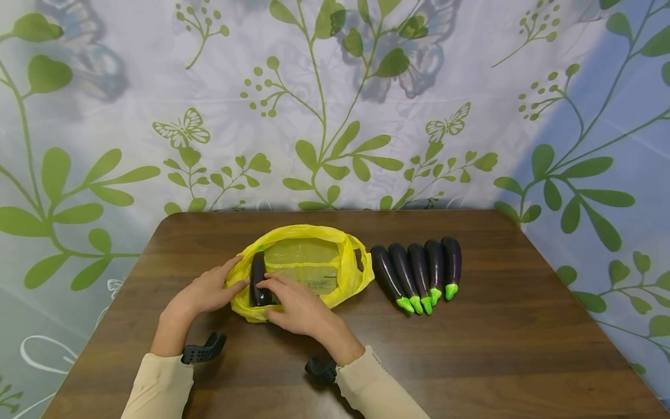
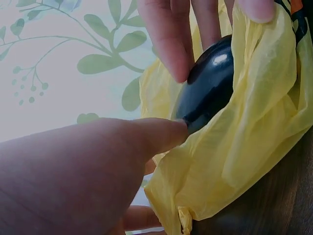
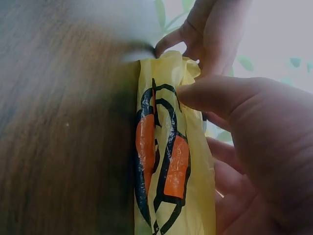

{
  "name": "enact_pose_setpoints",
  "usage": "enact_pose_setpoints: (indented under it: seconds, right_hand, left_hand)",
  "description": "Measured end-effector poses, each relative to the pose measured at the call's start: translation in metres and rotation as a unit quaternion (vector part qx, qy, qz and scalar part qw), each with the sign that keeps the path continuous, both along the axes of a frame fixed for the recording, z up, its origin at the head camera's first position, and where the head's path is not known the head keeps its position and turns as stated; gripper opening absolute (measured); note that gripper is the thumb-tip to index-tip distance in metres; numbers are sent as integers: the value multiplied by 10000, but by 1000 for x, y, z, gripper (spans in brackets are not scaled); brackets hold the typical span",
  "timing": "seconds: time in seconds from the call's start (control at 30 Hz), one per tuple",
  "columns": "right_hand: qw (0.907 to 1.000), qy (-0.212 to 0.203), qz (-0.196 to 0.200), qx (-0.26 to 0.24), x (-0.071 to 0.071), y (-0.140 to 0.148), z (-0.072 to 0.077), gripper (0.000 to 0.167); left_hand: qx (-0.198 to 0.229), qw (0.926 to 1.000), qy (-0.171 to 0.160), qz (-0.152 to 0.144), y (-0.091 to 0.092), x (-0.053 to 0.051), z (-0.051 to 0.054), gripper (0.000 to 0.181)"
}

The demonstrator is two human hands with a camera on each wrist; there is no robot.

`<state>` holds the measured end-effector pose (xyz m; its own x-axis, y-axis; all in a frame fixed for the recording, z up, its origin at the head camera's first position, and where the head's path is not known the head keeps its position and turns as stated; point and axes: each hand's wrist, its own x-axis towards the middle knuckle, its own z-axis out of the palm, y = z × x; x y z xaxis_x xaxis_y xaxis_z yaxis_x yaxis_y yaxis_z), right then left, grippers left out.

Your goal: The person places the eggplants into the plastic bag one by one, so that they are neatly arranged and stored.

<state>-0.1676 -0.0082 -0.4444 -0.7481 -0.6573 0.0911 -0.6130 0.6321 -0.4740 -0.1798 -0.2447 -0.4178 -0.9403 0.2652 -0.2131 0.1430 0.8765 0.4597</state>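
A yellow plastic bag (image 1: pixel 300 231) lies with its mouth spread wide on the table. Inside its left part is a glossy dark purple eggplant (image 1: pixel 257 267), its green stem toward the far side. My left hand (image 1: pixel 209 289) holds the bag's left rim, thumb on the inner side against the eggplant (image 2: pixel 208 88) and fingers outside. The fingers of my right hand (image 1: pixel 300 305) reach in and rest on the eggplant; the thumb (image 3: pixel 210 95) lies against the bag's near outer wall, which bears an orange and black print (image 3: pixel 176 169).
Several more eggplants (image 1: pixel 419 267) lie side by side to the right of the bag, green stems toward me. The brown wooden table (image 1: pixel 471 361) ends at a cloth backdrop (image 1: pixel 220 134) with green leaves and butterflies.
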Motion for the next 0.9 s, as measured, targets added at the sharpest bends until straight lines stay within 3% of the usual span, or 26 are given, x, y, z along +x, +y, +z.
enact_pose_setpoints:
  seconds: [0.53, 0.9]
  right_hand:
    - [9993, -249, 273, -16, 1, 4, -2, 73]
    - [9992, -282, 262, 82, 0, 7, 4, 68]
  left_hand:
    - [-99, 9991, -323, 252, 7, 0, 1, 93]
    - [-149, 9992, -277, 259, 7, -1, 1, 95]
